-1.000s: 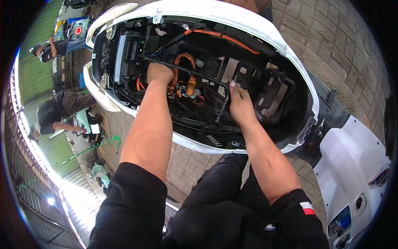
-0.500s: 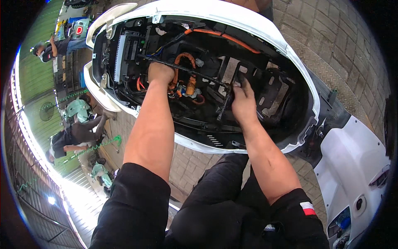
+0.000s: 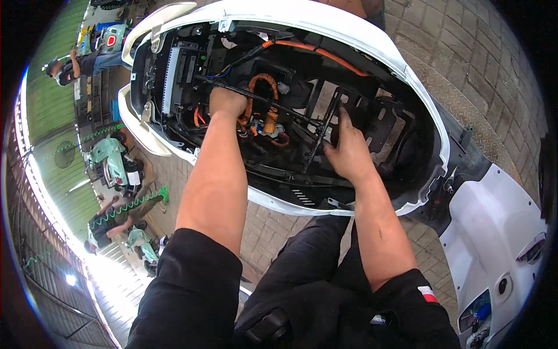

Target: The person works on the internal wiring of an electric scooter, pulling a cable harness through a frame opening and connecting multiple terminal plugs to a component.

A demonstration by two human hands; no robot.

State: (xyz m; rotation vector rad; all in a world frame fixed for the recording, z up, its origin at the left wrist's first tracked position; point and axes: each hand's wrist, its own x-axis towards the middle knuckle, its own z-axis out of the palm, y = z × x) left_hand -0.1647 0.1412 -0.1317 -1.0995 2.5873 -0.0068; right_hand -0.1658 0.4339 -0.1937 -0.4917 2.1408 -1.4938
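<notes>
1. Over the open white scooter body (image 3: pixel 325 23), head view: inside its compartment a pale ribbed rectangular module (image 3: pixel 172 75) sits at the left end, and a small white tag (image 3: pixel 228 42) lies near the upper rim; any print on them is too small to tell.
2. A black metal frame bar (image 3: pixel 279 107) crosses the compartment, its long axis running from upper left down to the right; a second black bar (image 3: pixel 321 136) meets it and drops toward the near rim of the scooter body.
3. Orange cables (image 3: pixel 264 87) loop just beside the frame bar's left part, and 1 orange cable (image 3: pixel 325 55) runs along the far wall.
4. The left hand (image 3: pixel 228 102) is curled into a fist on the frame bar's left part, knuckles up, forearm straight and reaching away from the person.
5. The right hand (image 3: pixel 349 154) lies just right of the second black bar, fingers spread and pointing into the compartment, forefinger extended upward; whether it grips anything I cannot tell.
6. Left of the scooter body, on the paved floor, stand pale green scooters (image 3: pixel 113 166) with 2 other people (image 3: pixel 110 224) nearby.
</notes>
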